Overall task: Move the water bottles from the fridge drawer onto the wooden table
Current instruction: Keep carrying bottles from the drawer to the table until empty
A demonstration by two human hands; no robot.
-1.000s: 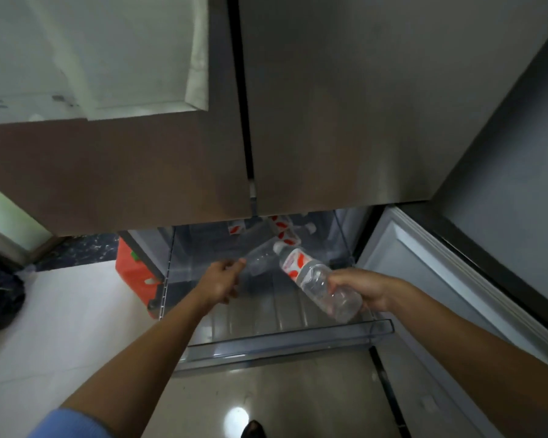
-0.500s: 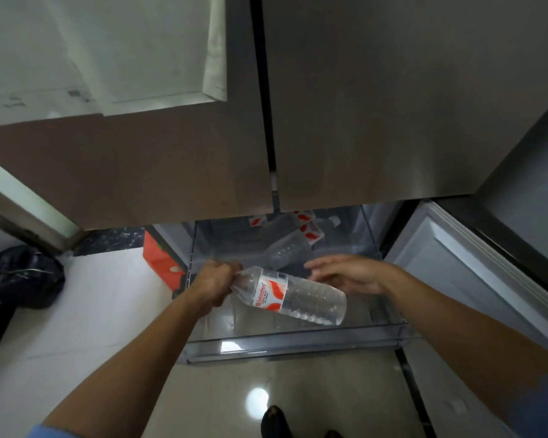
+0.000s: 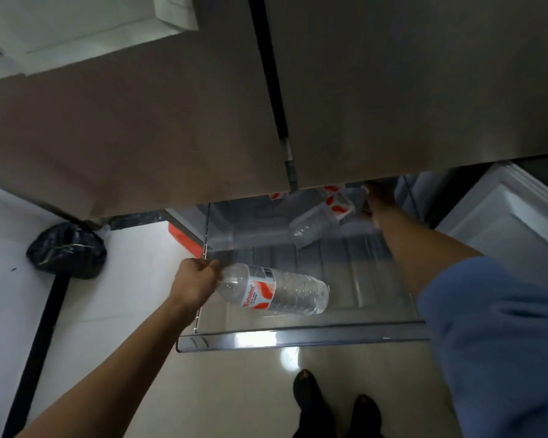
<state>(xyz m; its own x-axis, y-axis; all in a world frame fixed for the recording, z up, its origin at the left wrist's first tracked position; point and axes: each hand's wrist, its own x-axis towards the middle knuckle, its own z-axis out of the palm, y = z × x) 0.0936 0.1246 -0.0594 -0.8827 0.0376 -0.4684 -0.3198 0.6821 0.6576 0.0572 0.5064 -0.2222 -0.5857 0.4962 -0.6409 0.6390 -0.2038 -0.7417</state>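
Clear plastic water bottle (image 3: 274, 289) with red-white label held sideways by its neck in left hand (image 3: 194, 283), fist wrapped on cap end, over the open fridge drawer (image 3: 298, 338) front-left corner. Right hand (image 3: 375, 200) reaches deep to the drawer's back, touching another bottle (image 3: 317, 221) lying there; its grip is too hidden under the fridge door to tell. Step: pickup. Next likely needs securing the second bottle, lifting both out, and carrying them to the table, which is out of view.
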